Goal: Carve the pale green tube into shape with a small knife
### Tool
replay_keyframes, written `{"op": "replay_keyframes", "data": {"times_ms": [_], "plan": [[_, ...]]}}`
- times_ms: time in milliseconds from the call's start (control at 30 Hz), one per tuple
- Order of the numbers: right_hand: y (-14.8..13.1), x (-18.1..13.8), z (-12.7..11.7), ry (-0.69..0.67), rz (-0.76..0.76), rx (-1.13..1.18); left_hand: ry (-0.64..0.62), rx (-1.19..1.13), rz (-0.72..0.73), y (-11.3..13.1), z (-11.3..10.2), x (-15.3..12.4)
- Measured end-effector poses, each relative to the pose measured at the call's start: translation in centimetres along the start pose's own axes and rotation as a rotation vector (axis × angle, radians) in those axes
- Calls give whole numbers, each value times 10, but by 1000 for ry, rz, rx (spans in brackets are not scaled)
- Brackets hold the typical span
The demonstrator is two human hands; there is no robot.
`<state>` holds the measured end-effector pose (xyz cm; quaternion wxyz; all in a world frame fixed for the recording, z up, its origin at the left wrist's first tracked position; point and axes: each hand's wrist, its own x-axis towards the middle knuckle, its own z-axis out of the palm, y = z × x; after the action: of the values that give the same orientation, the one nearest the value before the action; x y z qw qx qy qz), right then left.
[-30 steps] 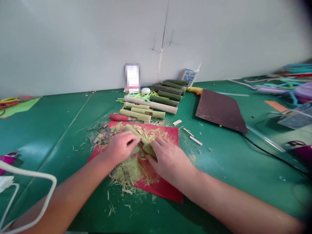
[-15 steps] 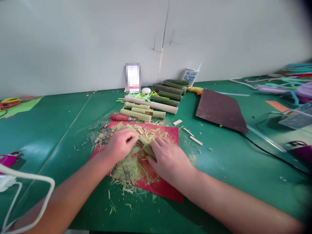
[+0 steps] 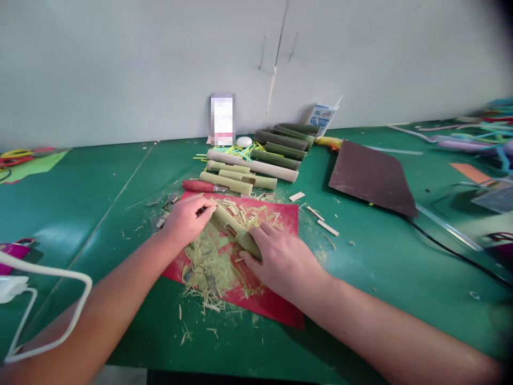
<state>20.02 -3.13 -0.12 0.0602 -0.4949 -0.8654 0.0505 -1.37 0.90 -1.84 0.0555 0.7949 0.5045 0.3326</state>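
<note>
My right hand (image 3: 282, 256) is closed around the near end of a pale green bamboo tube (image 3: 234, 227). The tube lies slantwise over a red sheet (image 3: 290, 315), with a rectangular notch cut in its upper side. My left hand (image 3: 190, 216) is pinched closed at the tube's far end. Something dark shows between its fingers, too small to make out. Bamboo shavings (image 3: 204, 267) and pale dust cover much of the sheet. Just beyond the sheet lies a knife with a red handle (image 3: 198, 186).
Several bamboo pieces (image 3: 256, 166) lie in rows behind the sheet, some notched. A phone (image 3: 223, 120) leans on the wall near a drink carton (image 3: 321, 118). To the right are a dark brown sheet (image 3: 372, 179) and a black cable (image 3: 452, 254). A white cable (image 3: 82, 305) loops at lower left.
My left hand has slid from beside the notch to the far left end of the tube, uncovering the notch. My right hand keeps its hold. The view has shifted slightly.
</note>
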Motion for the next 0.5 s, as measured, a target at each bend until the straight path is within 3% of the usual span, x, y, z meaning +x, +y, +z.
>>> {"op": "replay_keyframes", "data": {"times_ms": [67, 233, 367, 500], "plan": [[0, 0, 0, -10, -3, 17, 34, 8, -35, -6, -1, 1], [1, 1, -1, 5, 10, 18, -64, 2, 32, -8, -2, 1], [3, 0, -2, 66, -13, -34, 54, 79, -39, -22, -7, 2], [2, -1, -2, 51, 4, -42, 80, 108, -34, -27, -8, 0]]}}
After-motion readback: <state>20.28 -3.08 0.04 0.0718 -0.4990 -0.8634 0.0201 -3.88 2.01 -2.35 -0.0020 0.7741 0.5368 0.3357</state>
